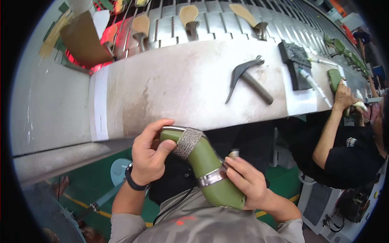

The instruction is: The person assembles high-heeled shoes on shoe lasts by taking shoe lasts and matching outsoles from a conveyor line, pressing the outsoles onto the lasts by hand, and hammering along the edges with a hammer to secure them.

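A green shoe last [202,160] is held between my two hands above my lap, just in front of the bench edge. Across its toe part runs a glittery strap [188,142], and a shiny silver strap [211,177] crosses nearer the heel end. My left hand [152,152] grips the toe end, thumb on top and fingers at the far edge. Around the heel end, my right hand [249,182] is closed, with its fingers beside the silver strap. A small pale-tipped piece [234,153] shows by those fingertips; its kind is hard to tell.
A claw-headed hammer [246,76] lies on the metal bench [178,85]. Farther right are a dark rough block [296,65] and a white pen-like tool [315,86]. Shoe soles [189,15] stand on the slatted conveyor. A co-worker's hand [344,97] touches another green last.
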Demonstrator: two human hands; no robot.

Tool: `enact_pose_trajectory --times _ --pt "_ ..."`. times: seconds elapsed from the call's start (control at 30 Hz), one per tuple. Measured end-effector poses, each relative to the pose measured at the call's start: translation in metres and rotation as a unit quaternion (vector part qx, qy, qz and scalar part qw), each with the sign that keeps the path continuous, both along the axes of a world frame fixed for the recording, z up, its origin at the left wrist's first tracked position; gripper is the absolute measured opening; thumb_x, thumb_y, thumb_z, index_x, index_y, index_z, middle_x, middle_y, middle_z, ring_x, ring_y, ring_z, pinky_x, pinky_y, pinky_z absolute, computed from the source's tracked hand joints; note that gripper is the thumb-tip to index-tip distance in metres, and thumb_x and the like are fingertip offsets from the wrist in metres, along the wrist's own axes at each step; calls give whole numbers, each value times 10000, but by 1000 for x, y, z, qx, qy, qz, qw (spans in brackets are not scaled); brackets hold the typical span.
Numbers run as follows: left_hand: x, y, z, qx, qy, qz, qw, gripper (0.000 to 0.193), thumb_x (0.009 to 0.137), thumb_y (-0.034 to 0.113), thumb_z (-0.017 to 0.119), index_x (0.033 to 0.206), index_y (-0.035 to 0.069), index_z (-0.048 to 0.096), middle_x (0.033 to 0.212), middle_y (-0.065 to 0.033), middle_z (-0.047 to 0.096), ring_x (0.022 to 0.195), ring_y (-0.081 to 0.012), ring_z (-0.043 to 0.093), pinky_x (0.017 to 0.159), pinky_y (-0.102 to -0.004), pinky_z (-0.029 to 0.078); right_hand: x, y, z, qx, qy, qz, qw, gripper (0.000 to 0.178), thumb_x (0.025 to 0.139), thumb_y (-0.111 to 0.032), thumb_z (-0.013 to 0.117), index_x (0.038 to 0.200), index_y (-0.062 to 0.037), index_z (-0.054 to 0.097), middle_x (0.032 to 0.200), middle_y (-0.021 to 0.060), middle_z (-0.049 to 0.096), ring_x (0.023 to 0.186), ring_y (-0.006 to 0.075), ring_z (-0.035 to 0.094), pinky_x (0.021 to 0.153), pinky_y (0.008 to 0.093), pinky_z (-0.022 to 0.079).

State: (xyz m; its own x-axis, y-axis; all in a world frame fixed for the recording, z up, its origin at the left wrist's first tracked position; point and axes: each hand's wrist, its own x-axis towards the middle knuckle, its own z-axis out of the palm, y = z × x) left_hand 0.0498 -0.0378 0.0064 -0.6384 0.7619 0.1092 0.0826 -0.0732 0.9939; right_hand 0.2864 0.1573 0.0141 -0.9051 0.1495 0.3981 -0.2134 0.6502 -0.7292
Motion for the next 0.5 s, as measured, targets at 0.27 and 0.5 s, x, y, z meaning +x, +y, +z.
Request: enact_pose_trajectory --times 0.27,0.5 --pt "-45 36 -18 -28 93 88 991 390 1044 201 663 1350 -36 609 984 -88 723 827 -141 696 720 -270 553 -95 83 72 -472 75 -158 864 671 925 -297 717 1447 58 489 1347 181 634 1217 311 661 1071 495 528" --pt "-51 53 -20 -73 403 36 911 319 800 22 798 1104 7 703 772 -91 697 615 -254 650 581 -344 513 -283 314 112 -260 47 -404 876 395 962 -301 725 1265 -71 623 1125 98 711 944 218 700 792 379 549"
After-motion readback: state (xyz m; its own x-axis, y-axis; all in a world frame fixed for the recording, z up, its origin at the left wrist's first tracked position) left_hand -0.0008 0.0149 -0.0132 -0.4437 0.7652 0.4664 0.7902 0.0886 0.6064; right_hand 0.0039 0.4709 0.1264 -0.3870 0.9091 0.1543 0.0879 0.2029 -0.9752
